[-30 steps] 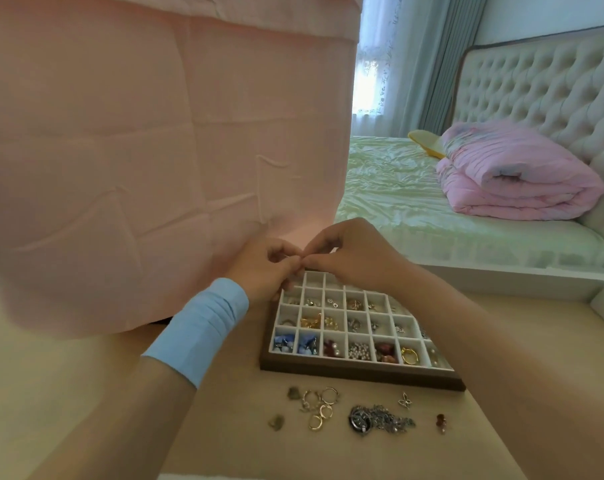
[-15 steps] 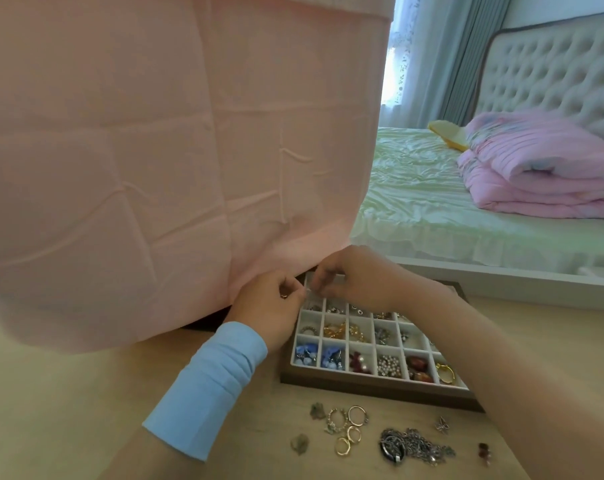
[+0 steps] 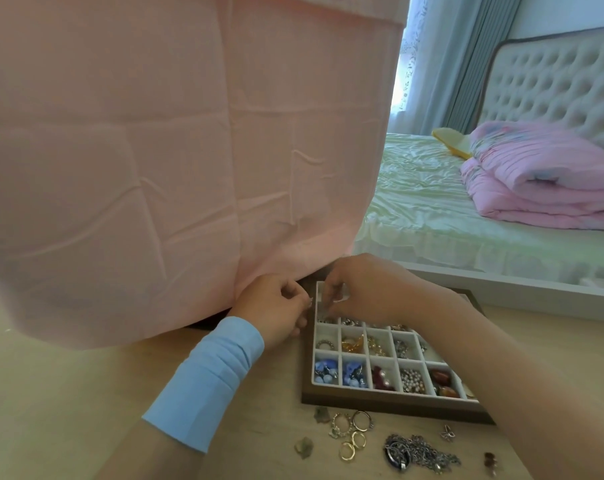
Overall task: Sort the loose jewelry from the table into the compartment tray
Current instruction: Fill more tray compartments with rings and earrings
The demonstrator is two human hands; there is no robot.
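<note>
A wood-framed compartment tray [image 3: 380, 404] with white cells lies on the table, and many cells hold beads, rings and earrings. My left hand [image 3: 276, 311], with a blue sleeve at the wrist, hovers just left of the tray's far corner. Its curled fingertips pinch a tiny silver piece [image 3: 309, 300]. My right hand [image 3: 366, 289] reaches over the far-left cells and pinches another small piece, too small to identify. In front of the tray lie loose gold rings [image 3: 351, 434], a silver chain [image 3: 418, 452], a butterfly charm [image 3: 447, 433], red beads [image 3: 489, 459] and greenish stones [image 3: 304, 446].
A large pink cloth [image 3: 172, 168] hangs down right behind the tray and my hands, hiding what stands behind it. To the right lies a bed [image 3: 449, 216] with a folded pink quilt [image 3: 543, 178]. Bare wooden tabletop [image 3: 68, 410] stretches to the left.
Both hands have dropped from above the tray's back edge to its far-left corner and drawn slightly apart. The loose jewelry has not moved.
</note>
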